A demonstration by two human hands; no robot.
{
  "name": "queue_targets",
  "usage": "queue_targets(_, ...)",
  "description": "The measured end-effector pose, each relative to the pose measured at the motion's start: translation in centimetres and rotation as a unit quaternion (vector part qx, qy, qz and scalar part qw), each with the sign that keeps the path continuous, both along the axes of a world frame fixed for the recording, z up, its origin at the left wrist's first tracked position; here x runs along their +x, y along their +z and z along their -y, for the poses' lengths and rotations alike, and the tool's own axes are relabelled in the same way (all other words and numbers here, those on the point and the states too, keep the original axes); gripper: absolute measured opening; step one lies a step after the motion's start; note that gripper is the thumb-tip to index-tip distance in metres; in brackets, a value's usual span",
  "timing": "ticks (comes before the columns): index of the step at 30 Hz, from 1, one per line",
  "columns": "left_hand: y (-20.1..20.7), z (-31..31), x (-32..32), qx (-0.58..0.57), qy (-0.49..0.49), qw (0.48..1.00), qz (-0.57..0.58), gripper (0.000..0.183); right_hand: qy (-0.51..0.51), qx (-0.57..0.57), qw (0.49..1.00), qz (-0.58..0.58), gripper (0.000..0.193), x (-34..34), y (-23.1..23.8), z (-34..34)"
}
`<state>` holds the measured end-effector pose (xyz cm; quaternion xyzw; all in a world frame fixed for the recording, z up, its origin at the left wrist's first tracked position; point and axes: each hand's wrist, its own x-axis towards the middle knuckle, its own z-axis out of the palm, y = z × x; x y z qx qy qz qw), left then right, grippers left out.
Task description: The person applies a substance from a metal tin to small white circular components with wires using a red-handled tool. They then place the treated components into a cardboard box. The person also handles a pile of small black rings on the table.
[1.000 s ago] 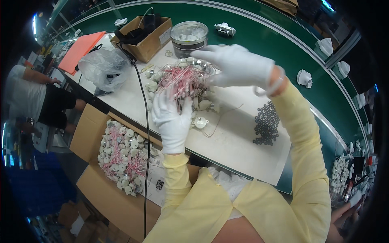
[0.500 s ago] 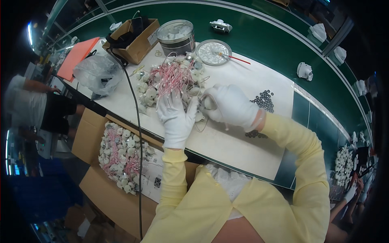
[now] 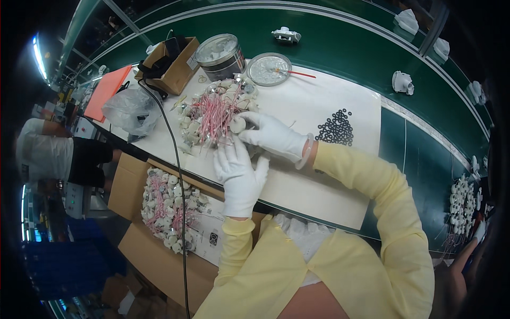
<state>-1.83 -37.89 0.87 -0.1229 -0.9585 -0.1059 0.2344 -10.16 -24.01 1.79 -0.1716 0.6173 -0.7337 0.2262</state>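
Nearest the person, below the left wrist, an open brown cardboard box (image 3: 133,186) holds a heap of small white round parts with pink wires (image 3: 167,210). A thin black cable (image 3: 178,175) runs across its edge.

The left hand (image 3: 240,173), in a white fabric glove, lies palm-down on the white work mat (image 3: 319,186), fingers loosely spread and pointing away from the body. Its fingertips (image 3: 229,144) touch the near edge of a pile of white round parts with pink wires (image 3: 215,114) heaped on the mat. Whether it pinches any one part, I cannot tell; nothing shows gripped.

The right hand (image 3: 273,135), also in a white glove, reaches in from the right just beyond the left fingers. Its thumb and forefinger (image 3: 249,119) close around one white round part (image 3: 237,125) at the right edge of the pile; the other fingers curl beneath.

Right of the right wrist lies a scatter of small black rings (image 3: 336,127). Beyond the pile stand a round grey metal tin (image 3: 219,56) and a flat round lid (image 3: 269,69) with a red stick across it. Left of the fingers sit a crumpled clear plastic bag (image 3: 130,111), a small brown box of black items (image 3: 170,66) and an orange sheet (image 3: 108,91). Farthest runs the green conveyor belt (image 3: 361,48).
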Motion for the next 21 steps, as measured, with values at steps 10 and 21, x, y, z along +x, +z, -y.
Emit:
queue_targets(10, 11.8, -0.7, 1.2, 0.121, -0.151, 0.961, -0.197, 0.042, -0.119, -0.153, 0.973, -0.127, 0.046, 0.8, 9.0, -6.6)
queue_targets(21, 3.1, -2.1, -21.8, -0.209, -0.043, 0.953, 0.215, 0.055, 0.118, -0.335, 0.845, -0.401, 0.028, 3.4, 19.0, -14.8)
